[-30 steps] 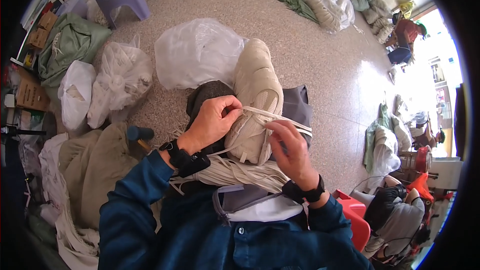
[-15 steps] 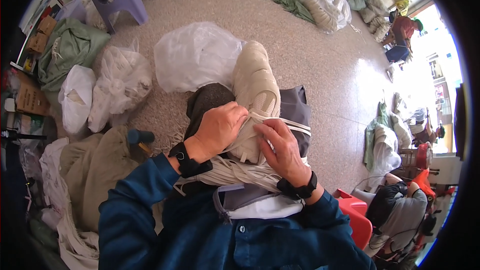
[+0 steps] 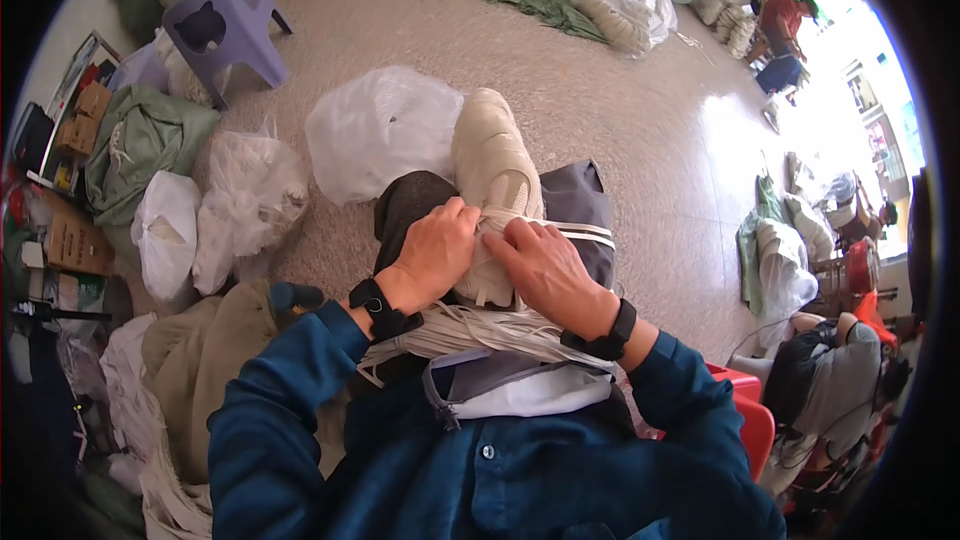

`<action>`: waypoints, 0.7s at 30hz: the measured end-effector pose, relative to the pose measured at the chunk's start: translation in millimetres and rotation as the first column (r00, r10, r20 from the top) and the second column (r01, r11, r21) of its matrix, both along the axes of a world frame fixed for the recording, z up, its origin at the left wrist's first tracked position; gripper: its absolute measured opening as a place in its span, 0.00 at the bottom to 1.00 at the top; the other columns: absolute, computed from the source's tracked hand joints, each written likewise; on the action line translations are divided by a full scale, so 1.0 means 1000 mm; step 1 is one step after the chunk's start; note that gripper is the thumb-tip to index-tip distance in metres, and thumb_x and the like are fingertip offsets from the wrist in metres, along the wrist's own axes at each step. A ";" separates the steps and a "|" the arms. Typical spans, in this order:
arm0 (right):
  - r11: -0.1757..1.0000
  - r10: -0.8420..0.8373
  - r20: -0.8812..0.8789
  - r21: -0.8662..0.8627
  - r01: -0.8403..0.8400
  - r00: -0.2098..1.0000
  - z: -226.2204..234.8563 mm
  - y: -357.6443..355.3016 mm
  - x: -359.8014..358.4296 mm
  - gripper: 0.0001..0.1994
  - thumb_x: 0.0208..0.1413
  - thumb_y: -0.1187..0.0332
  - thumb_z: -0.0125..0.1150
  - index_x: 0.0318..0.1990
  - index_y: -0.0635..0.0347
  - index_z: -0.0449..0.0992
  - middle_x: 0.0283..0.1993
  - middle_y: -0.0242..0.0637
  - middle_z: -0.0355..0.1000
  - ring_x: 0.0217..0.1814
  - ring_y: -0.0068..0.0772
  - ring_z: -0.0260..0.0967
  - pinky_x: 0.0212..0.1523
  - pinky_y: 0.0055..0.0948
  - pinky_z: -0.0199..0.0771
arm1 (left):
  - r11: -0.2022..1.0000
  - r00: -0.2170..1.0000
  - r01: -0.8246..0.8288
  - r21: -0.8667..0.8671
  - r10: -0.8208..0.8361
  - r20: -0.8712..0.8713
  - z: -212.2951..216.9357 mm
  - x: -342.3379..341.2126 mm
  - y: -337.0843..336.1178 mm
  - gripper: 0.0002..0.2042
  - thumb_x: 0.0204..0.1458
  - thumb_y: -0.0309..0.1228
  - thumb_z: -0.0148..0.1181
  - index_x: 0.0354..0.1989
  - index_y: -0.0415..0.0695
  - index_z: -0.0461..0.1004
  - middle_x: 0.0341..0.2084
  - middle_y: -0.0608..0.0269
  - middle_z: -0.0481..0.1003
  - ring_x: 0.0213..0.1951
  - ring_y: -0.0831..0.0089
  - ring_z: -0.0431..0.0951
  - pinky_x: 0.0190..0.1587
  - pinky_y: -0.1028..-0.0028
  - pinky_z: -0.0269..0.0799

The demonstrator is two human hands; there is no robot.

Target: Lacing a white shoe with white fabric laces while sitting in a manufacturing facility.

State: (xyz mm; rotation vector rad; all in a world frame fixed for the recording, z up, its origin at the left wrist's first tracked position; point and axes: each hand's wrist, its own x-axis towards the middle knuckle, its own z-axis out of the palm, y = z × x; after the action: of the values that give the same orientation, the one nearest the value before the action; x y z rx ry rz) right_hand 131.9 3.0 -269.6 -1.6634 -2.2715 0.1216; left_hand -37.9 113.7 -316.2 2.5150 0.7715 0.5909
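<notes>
A long stack of nested beige shoe uppers (image 3: 488, 135) lies along my lap, pointing away from me. The nearest upper has a mesh tongue. My left hand (image 3: 432, 255) is closed at its left side, pinching a cream shoelace (image 3: 497, 215) by the eyelets. From the right, my right hand (image 3: 555, 275) bends over the same upper, thumb and fingers pressed together on the lacing. White lace ends trail rightward past my right hand. A bundle of loose cream laces (image 3: 470, 332) lies across my lap below the uppers. My fingertips partly hide the lacing.
A clear plastic bag (image 3: 380, 130) sits on the floor ahead. Filled bags (image 3: 250, 200) and a purple stool (image 3: 222, 35) stand to the left. Beside me on the right is a red plastic seat (image 3: 752, 410). Other people work at the far right among sacks.
My right hand has moved up and leftward over the lacing, closer to my left hand. My left hand stays at the upper's left side. The whole view has shifted slightly.
</notes>
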 end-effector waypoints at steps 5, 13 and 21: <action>0.998 -0.056 -0.131 -0.011 0.055 0.990 -0.016 0.012 0.002 0.10 0.56 0.68 0.61 0.44 0.58 0.72 0.36 0.41 0.72 0.36 0.46 0.76 0.35 0.42 0.74 | 0.999 0.992 0.001 -0.053 0.006 0.129 -0.003 0.000 0.006 0.07 0.53 0.20 0.55 0.39 0.37 0.78 0.33 0.50 0.75 0.37 0.50 0.78 0.40 0.59 0.74; 0.989 -0.141 0.237 -0.017 0.149 0.961 -0.016 0.042 -0.011 0.07 0.54 0.65 0.62 0.31 0.57 0.77 0.25 0.37 0.77 0.28 0.41 0.80 0.25 0.37 0.75 | 0.915 0.965 -0.003 -0.404 0.108 0.238 0.003 0.002 0.010 0.07 0.54 0.22 0.56 0.38 0.37 0.79 0.31 0.46 0.80 0.35 0.50 0.82 0.40 0.62 0.76; 0.974 -0.111 -0.127 -0.213 0.082 0.986 0.004 -0.016 0.028 0.13 0.57 0.66 0.57 0.23 0.63 0.69 0.20 0.48 0.68 0.22 0.51 0.69 0.26 0.46 0.68 | 0.812 0.970 0.033 -0.583 0.115 0.214 -0.003 -0.009 0.013 0.06 0.56 0.23 0.60 0.40 0.35 0.78 0.28 0.61 0.80 0.29 0.79 0.77 0.35 0.75 0.75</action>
State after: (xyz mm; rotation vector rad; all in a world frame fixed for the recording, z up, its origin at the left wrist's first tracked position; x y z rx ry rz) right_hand 160.4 -13.4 -265.6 -1.8033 -2.1306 0.4506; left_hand -46.5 126.3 -318.8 1.8240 0.7738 0.5538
